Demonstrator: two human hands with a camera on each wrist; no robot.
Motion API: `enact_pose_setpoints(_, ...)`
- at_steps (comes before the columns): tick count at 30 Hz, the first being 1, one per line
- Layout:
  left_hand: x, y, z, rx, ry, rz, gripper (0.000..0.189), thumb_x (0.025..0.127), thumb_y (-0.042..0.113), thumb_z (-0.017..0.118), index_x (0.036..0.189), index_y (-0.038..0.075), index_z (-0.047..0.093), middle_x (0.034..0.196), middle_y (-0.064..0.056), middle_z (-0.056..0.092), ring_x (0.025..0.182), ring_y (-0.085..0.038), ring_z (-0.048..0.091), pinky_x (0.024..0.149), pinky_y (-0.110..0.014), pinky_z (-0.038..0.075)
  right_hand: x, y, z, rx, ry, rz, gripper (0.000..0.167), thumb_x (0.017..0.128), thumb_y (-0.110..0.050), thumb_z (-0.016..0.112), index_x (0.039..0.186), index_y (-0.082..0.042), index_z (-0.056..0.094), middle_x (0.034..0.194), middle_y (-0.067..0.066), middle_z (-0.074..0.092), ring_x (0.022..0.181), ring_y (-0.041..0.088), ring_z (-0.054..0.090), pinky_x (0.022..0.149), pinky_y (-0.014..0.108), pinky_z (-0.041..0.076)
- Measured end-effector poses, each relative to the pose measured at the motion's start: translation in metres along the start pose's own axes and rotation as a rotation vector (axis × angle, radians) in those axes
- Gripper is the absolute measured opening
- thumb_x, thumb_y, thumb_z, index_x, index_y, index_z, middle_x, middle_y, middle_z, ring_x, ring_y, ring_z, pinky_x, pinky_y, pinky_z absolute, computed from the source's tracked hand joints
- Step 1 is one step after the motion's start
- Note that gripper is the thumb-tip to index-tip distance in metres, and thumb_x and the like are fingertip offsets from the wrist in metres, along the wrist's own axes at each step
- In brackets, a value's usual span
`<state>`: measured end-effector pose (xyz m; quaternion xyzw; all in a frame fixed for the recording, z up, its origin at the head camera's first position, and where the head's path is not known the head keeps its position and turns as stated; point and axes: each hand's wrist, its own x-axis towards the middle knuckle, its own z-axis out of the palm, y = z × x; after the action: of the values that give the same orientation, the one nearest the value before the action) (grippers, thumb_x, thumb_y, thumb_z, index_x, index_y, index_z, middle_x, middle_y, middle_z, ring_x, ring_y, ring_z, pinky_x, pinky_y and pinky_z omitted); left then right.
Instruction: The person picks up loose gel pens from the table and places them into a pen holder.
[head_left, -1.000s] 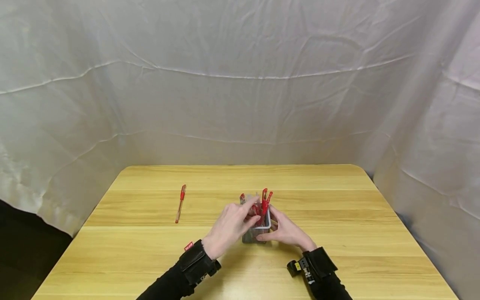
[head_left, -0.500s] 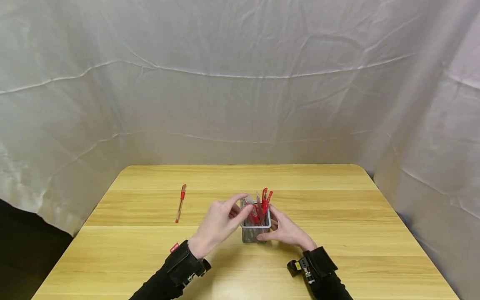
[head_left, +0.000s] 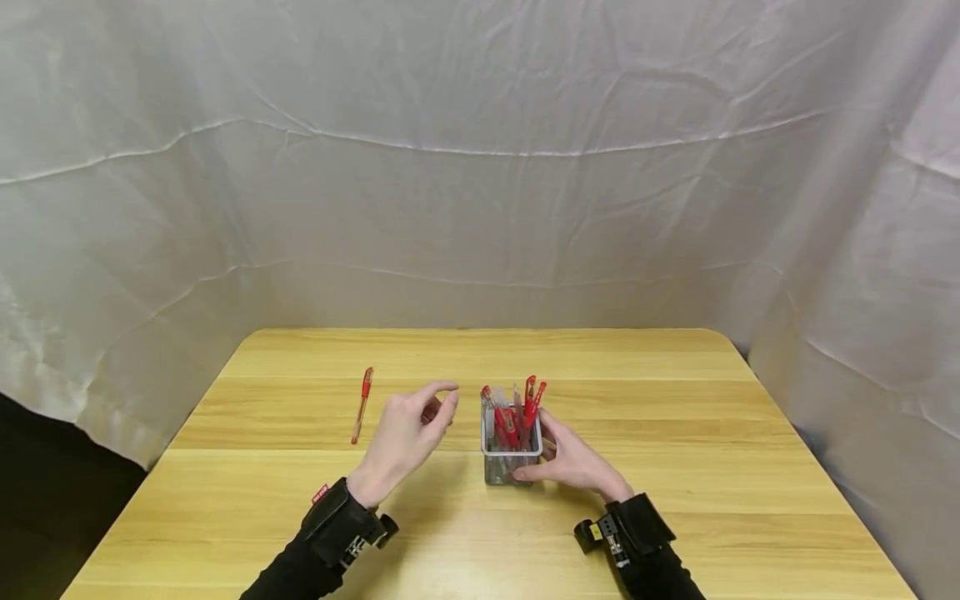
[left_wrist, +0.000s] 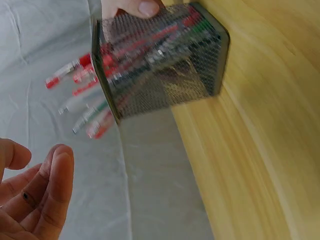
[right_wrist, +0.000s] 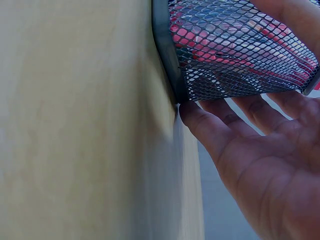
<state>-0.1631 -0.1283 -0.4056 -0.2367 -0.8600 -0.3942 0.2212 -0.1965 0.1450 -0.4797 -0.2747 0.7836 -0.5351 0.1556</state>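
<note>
A dark mesh pen holder (head_left: 498, 469) stands upright on the table, filled with several pens (head_left: 510, 427), many with red caps. My right hand (head_left: 576, 462) holds its right side, the thumb at the front. In the right wrist view, the fingers (right_wrist: 206, 125) lie along the mesh near the base. To the left of the holder, my left hand (head_left: 401, 435) is in the air with loosely bent fingers and nothing in them. The left wrist view shows those fingers (left_wrist: 55, 195) apart from the pen tops. A red-capped pen (head_left: 362, 406) lies on the table beyond the left hand.
The wooden table (head_left: 675, 417) has light wood grain and rounded far corners. Grey-white cloth (head_left: 480, 208) hangs behind it and along the sides. A dark area (head_left: 60, 500) shows past the left edge.
The left hand has drawn back from the pens in the holder and moved left, towards the lone pen. The right hand and the holder have stayed put.
</note>
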Motion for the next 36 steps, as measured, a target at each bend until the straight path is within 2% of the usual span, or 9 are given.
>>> enact_pose_setpoints(5,-0.002,-0.02,-0.007,0.053,0.016,-0.133,0.018,0.097,0.008,0.062,0.111,0.003,0.073,0.067,0.001,0.069,0.052,0.004,0.051,0.05,-0.016,0.043,0.0,0.001,-0.001,0.003,-0.002,0.002,0.106,0.08,-0.017,0.084,0.162,-0.01,0.017,0.157,0.024,0.039,0.144,0.046,0.039,0.115,0.059,0.038)
enact_pose_setpoints(10,-0.004,-0.05,-0.011,0.098,0.01,-0.279,0.02,0.096,0.008,0.061,0.11,0.004,0.074,0.072,-0.004,0.073,0.054,-0.002,0.055,0.049,-0.017,0.042,0.0,0.001,-0.001,0.008,-0.002,0.003,0.106,0.081,-0.016,0.084,0.162,-0.01,0.016,0.157,0.025,0.039,0.144,0.047,0.039,0.115,0.059,0.038)
enact_pose_setpoints(14,-0.008,-0.074,-0.014,0.149,0.01,-0.36,0.02,0.094,0.006,0.06,0.108,0.002,0.074,0.075,-0.008,0.073,0.057,-0.008,0.057,0.05,-0.018,0.041,0.0,0.001,-0.001,0.014,-0.003,0.004,0.105,0.081,-0.017,0.083,0.162,-0.011,0.017,0.157,0.024,0.039,0.144,0.047,0.038,0.115,0.06,0.038)
enact_pose_setpoints(17,-0.013,-0.09,-0.015,0.186,0.009,-0.399,0.021,0.092,0.005,0.061,0.107,0.0,0.074,0.083,-0.012,0.073,0.064,-0.015,0.062,0.058,-0.023,0.047,-0.001,0.001,-0.001,0.019,-0.002,0.005,0.104,0.081,-0.017,0.084,0.162,-0.012,0.017,0.157,0.023,0.039,0.145,0.046,0.038,0.115,0.06,0.038)
enact_pose_setpoints(20,-0.019,-0.103,-0.016,0.216,-0.008,-0.449,0.023,0.091,0.006,0.062,0.11,-0.002,0.072,0.1,-0.019,0.071,0.082,-0.026,0.067,0.071,-0.035,0.054,-0.002,0.001,-0.001,0.015,0.002,0.003,0.104,0.081,-0.018,0.084,0.162,-0.013,0.018,0.157,0.022,0.04,0.145,0.045,0.038,0.115,0.06,0.038)
enact_pose_setpoints(24,-0.025,-0.112,-0.018,0.264,-0.049,-0.498,0.028,0.092,0.009,0.063,0.117,-0.003,0.069,0.123,-0.027,0.062,0.108,-0.042,0.06,0.088,-0.053,0.052,-0.002,0.001,-0.001,0.008,0.003,-0.001,0.104,0.081,-0.018,0.084,0.161,-0.012,0.018,0.157,0.022,0.04,0.145,0.045,0.038,0.115,0.06,0.039)
enact_pose_setpoints(27,-0.027,-0.116,-0.019,0.295,-0.081,-0.521,0.031,0.093,0.011,0.062,0.12,-0.003,0.067,0.132,-0.029,0.055,0.121,-0.05,0.052,0.095,-0.061,0.048,-0.002,0.002,-0.002,0.007,0.003,-0.002,0.103,0.082,-0.018,0.083,0.161,-0.011,0.018,0.157,0.023,0.04,0.145,0.045,0.038,0.115,0.059,0.039)
enact_pose_setpoints(36,-0.027,-0.122,-0.021,0.339,-0.133,-0.553,0.04,0.095,0.013,0.06,0.132,-0.003,0.061,0.144,-0.034,0.047,0.129,-0.056,0.045,0.104,-0.067,0.042,-0.001,0.002,-0.001,0.024,-0.007,0.013,0.105,0.082,-0.017,0.083,0.162,-0.012,0.015,0.159,0.022,0.037,0.146,0.045,0.036,0.116,0.059,0.038)
